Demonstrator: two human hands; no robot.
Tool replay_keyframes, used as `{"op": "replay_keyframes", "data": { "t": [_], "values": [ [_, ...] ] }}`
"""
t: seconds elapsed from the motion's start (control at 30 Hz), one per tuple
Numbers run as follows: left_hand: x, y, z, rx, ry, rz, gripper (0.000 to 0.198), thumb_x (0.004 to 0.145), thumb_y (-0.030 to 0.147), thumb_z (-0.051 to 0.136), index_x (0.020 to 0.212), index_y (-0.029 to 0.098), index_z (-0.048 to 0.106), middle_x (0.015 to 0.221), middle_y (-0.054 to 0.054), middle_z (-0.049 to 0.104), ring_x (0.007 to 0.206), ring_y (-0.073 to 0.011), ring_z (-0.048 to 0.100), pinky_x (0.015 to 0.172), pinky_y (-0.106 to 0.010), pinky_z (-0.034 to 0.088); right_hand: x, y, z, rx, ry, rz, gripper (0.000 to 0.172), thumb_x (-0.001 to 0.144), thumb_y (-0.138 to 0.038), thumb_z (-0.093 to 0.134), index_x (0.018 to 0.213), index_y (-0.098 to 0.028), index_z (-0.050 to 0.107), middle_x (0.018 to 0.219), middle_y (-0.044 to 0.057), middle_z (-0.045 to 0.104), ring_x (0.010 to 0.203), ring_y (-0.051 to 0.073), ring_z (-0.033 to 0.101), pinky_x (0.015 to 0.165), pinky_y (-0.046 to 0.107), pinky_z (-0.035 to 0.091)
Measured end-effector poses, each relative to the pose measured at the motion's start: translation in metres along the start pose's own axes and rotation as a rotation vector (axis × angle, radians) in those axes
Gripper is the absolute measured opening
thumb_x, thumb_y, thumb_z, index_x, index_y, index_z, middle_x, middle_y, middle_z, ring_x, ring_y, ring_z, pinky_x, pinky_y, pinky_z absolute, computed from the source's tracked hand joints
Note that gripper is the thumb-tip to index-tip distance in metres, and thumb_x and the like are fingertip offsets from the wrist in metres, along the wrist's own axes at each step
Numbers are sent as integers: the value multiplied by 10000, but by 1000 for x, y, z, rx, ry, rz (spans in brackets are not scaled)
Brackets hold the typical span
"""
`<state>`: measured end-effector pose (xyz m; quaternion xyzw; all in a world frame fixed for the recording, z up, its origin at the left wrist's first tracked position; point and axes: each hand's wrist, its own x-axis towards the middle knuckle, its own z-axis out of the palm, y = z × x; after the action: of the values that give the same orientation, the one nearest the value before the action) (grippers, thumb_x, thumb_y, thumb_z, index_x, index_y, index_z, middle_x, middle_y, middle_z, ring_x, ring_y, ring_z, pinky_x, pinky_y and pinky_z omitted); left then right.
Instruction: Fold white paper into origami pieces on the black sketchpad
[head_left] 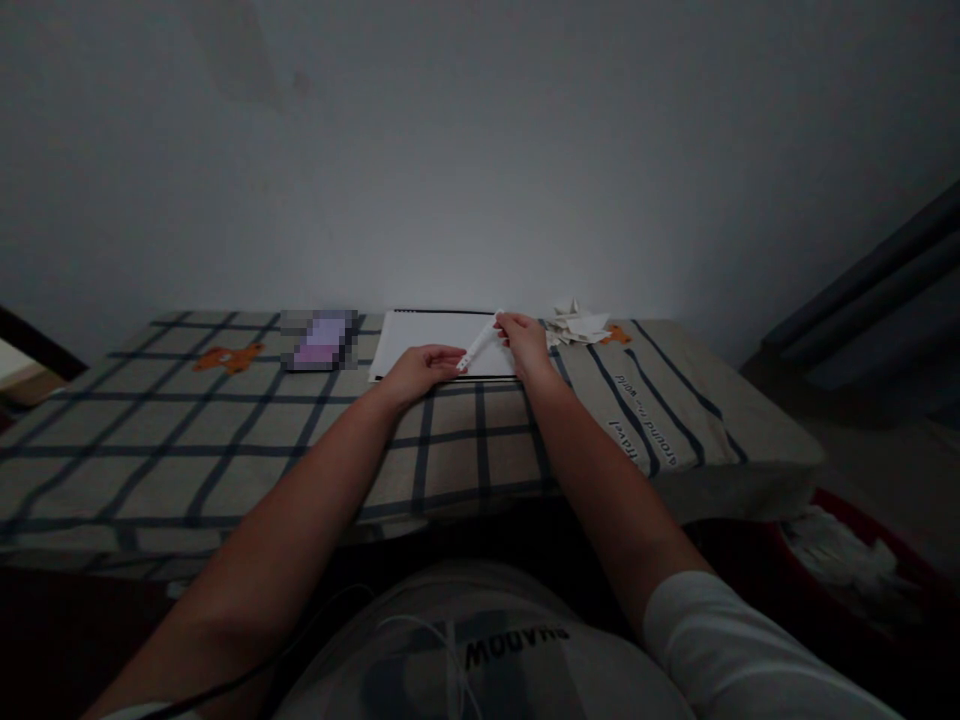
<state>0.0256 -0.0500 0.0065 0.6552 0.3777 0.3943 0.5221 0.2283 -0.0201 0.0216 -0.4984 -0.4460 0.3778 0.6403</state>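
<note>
Left grip (426, 370), right grip (525, 343): pinched closed on white strip (481, 343) | red bin (855, 508): crumpled white contents (847, 558)

The strip (480, 343) and sheet (424, 332) look like matt paper, the tablecloth (457, 440) matt cloth, the wall (480, 150) smooth.

- 2 hands at grip: left hand (422, 373), right hand (527, 345)
- 1 white paper strip (481, 342), in grip
- 1 paper pad (427, 332), beneath grip
- 1 phone (322, 342), left
- 1 folded-paper heap (579, 327), right; pieces uncountable
- 2 orange bear prints (227, 358), one either side
</note>
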Motion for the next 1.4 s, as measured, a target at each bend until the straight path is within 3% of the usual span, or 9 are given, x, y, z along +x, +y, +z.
{"op": "replay_keyframes", "data": {
  "t": [0.3, 0.43, 0.67, 0.9, 1.23, 1.4],
  "values": [
    [1, 2, -4, 185, 149, 69, 461, 605, 363, 828, 1014, 165, 753, 1031, -92, 749, 980, -240, 674, 961, -390, 493, 2, 1, 0, -37, 19, -38, 237, 740, -417, 650, 714, -181, 655, 750, 36, 682, 683, 142, 566, 622, 266, 400],
    [2, 1, -3, 151, 112, 121, 439, 610, 367, 832, 992, 165, 754, 1075, -100, 739, 1026, -238, 665, 993, -389, 475, 2, 2, -1, -8, 21, -33, 207, 739, -383, 655, 721, -176, 664, 752, 34, 688, 672, 134, 556, 612, 261, 397],
    [1, 1, 0, 55, 44, -23, 472, 551, 325, 868, 981, 171, 747, 961, -82, 756, 923, -224, 684, 950, -418, 511, 3, 4, 0, 2, -22, -9, 235, 731, -405, 653, 751, -172, 677, 793, 40, 705, 682, 130, 566, 608, 250, 386],
    [-1, 4, 1, 46, 13, -28, 478, 554, 321, 868, 990, 167, 747, 899, -65, 744, 862, -201, 680, 925, -403, 521, 3, 4, -1, 7, -24, 17, 267, 726, -432, 652, 764, -169, 670, 789, 40, 694, 688, 134, 584, 618, 259, 381],
    [-5, 2, 0, 164, -66, 57, 491, 662, 296, 769, 1135, 173, 716, 898, -38, 720, 844, -174, 660, 879, -337, 513, 5, 4, -2, 57, 36, 67, 179, 728, -353, 648, 729, -174, 665, 760, 31, 689, 661, 126, 567, 602, 255, 383],
    [-3, 2, 1, 178, -23, 123, 524, 660, 299, 779, 1161, 163, 707, 956, -63, 715, 867, -179, 652, 869, -339, 520, 4, 5, -1, 78, 35, 66, 166, 721, -344, 658, 717, -178, 667, 761, 34, 702, 669, 135, 579, 602, 259, 389]
  ]
}}
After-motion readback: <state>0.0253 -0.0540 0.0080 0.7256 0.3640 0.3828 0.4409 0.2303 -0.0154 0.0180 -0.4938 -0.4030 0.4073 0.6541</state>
